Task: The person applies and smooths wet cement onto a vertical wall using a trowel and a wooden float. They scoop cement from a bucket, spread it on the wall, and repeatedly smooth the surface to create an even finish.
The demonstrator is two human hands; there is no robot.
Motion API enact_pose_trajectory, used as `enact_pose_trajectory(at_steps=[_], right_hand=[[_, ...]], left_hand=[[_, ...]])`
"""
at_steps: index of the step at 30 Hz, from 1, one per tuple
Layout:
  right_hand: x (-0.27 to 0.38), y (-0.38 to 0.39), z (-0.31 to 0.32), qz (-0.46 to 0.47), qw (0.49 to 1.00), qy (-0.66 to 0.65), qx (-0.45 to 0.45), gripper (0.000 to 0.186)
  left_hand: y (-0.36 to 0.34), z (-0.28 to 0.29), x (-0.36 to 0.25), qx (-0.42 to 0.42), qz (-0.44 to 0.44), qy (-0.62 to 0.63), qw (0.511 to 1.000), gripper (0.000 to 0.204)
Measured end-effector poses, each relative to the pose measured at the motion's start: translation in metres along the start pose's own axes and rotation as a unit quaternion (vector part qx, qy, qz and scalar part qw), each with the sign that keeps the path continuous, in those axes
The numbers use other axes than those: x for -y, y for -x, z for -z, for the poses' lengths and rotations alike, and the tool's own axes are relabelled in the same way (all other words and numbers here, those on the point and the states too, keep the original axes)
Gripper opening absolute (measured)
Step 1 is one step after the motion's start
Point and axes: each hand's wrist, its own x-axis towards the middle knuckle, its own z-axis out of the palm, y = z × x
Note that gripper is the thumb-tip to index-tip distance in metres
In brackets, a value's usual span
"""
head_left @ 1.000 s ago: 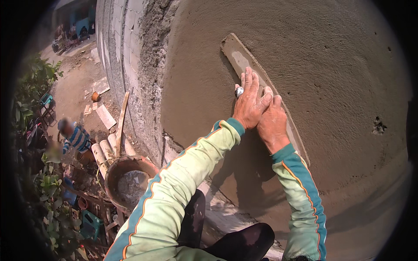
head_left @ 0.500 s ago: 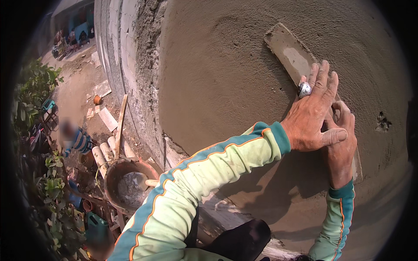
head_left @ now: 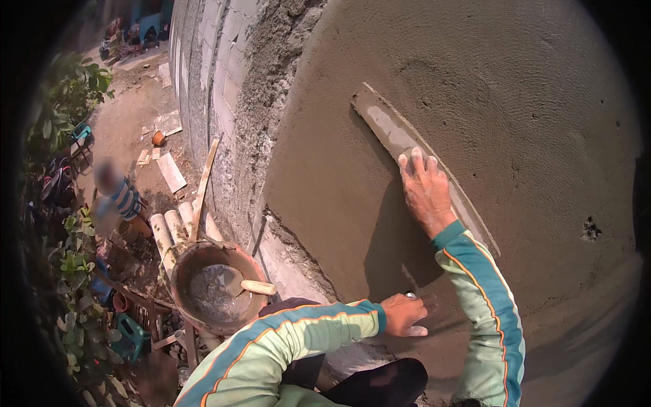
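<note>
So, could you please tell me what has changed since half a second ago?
The left hand has come away from the right hand and dropped down and leftward. The long board has moved left across the wall. The right hand stays on it; the bucket stands as before.

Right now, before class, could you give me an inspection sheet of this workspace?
Surface: rough grey-brown plastered wall, dark pit at right.
Job's things: long, narrow, mortar-smeared board against the wall; round reddish-brown bucket, pale-handled tool in it.
Clutter: pale cylindrical tubes, flat white slab.
Hands: right hand grips the board; left hand apart from it, wall contact unclear.
Cables: nothing seen.
Surroundings: leafy green plants, person in blue-striped top.
</note>
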Motion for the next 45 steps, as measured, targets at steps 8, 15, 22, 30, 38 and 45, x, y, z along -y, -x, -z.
enact_pose_trajectory(at_steps=[8,15,22,30,38,45], right_hand=[[-0.140,-0.078,0.095,-0.156,0.984,0.031,-0.076,0.053],[-0.315,-0.009,0.164,-0.292,0.941,0.098,-0.142,0.056],[-0.313,0.140,0.152,-0.385,0.900,0.042,-0.198,0.062],[-0.122,0.008,0.081,-0.241,0.959,-0.072,-0.133,0.066],[0.001,-0.032,0.013,-0.149,0.984,-0.069,-0.065,0.057],[0.055,0.109,-0.018,-0.099,0.989,-0.092,0.064,0.065]], left_hand=[[0.017,-0.011,0.051,-0.031,0.112,-0.027,0.993,0.073],[0.012,0.007,0.047,-0.022,0.157,0.017,0.987,0.080],[0.001,0.040,-0.002,-0.218,0.067,0.141,0.963,0.087],[-0.001,0.029,-0.005,-0.350,0.081,0.089,0.929,0.101],[0.000,0.027,0.015,-0.434,0.185,0.195,0.860,0.105],[-0.024,-0.016,0.036,-0.435,0.228,0.243,0.836,0.087]])
